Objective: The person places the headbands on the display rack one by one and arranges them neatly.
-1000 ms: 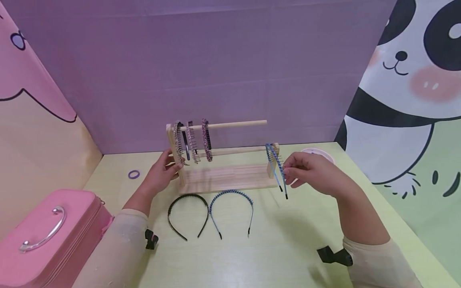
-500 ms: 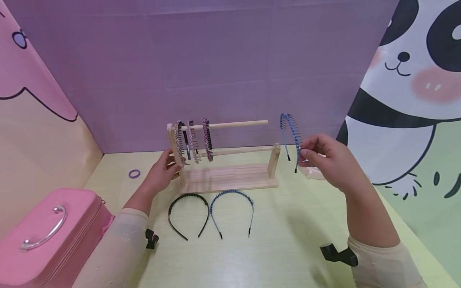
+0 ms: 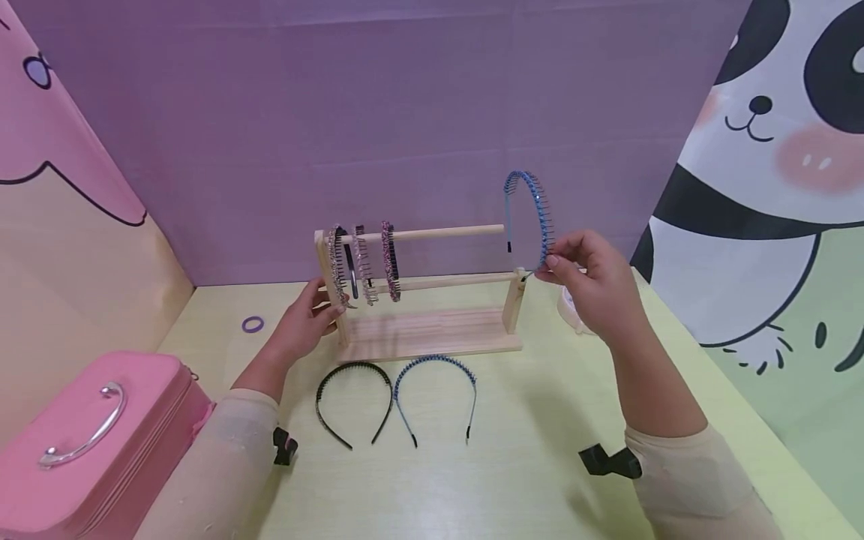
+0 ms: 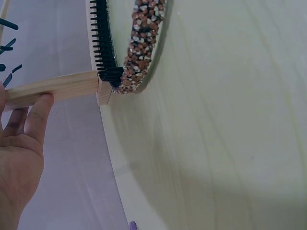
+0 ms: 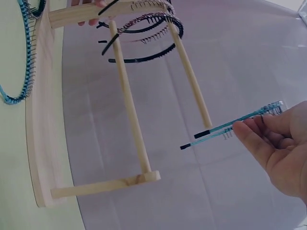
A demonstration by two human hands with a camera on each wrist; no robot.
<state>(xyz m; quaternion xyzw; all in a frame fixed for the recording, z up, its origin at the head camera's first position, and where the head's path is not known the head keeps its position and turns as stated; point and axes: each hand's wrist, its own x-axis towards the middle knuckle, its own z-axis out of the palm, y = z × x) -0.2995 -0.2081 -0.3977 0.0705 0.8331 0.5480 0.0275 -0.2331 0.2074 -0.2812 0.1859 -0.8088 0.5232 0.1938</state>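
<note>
My right hand [image 3: 594,285] pinches a blue toothed headband [image 3: 540,202] near one end. The headband stands upright, its arch above the free right end of the upper rod [image 3: 452,231] of a wooden rack. In the right wrist view its black tips [image 5: 201,134] are close to that rod end; whether they touch I cannot tell. My left hand [image 3: 304,321] grips the rack's left upright [image 4: 62,87], thumb in front. Several beaded headbands [image 3: 390,262] hang at the left of the upper rod. The rack's base [image 3: 425,334] rests on the table.
A black headband [image 3: 358,365] and another blue headband [image 3: 435,358] lie before the rack. At left are a pink case [image 3: 115,435] and a purple ring [image 3: 253,325]. A pinkish round object [image 3: 570,307] sits behind my right hand. A purple backdrop [image 3: 418,135] stands behind.
My right hand lifted the blue headband up from beside the rack's right upright, first rightward, then back left to the upper rod's end. My left hand has stayed on the rack.
</note>
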